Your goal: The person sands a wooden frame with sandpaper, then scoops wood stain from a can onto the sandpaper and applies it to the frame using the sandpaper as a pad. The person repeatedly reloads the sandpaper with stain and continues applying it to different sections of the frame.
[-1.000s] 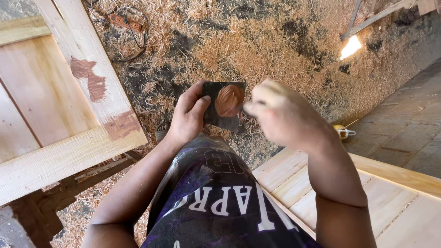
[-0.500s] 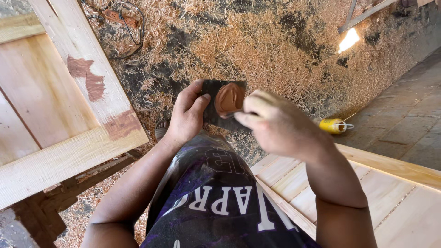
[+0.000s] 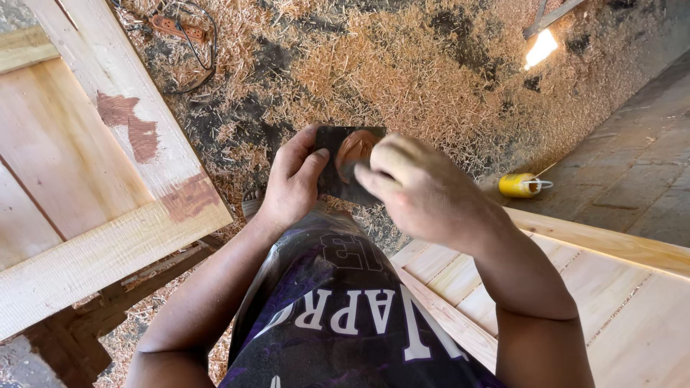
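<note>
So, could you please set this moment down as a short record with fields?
Setting: floor covered in wood shavings, pale wooden panels on both sides
Left hand: holds a small dark flat piece bearing a reddish-brown dab
Right hand: fingers closed, at the dab; any tool is hidden
Left panel: reddish-brown filler patches
Right panel: bare
Also: yellow bottle lying on the floor, cable

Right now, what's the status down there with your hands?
Left hand holds dark flat plate with brown filler. Right hand at plate, fingertips on filler. Nothing between them.
</note>
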